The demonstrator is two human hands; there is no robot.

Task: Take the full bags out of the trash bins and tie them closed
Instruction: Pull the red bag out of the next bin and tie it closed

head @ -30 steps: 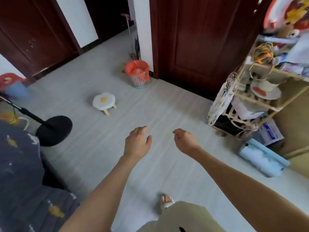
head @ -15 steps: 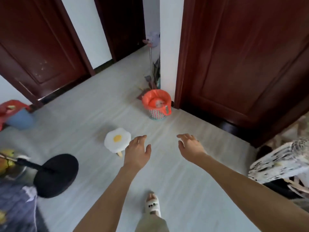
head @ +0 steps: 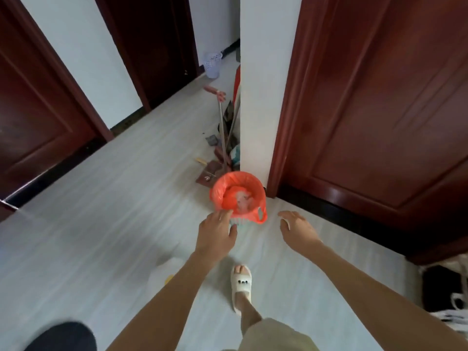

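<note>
Both hands, left (head: 217, 234) and right (head: 296, 228), reach forward empty, fingers loosely spread. The orange bag (head: 238, 196) lines its bin (head: 236, 221) at frame centre; grabbing only 1 handle could tip it.

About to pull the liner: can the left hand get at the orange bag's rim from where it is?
Probably yes. The left hand is open at the near rim of the orange bag, with nothing between them; the right hand hangs off to the side.
</note>
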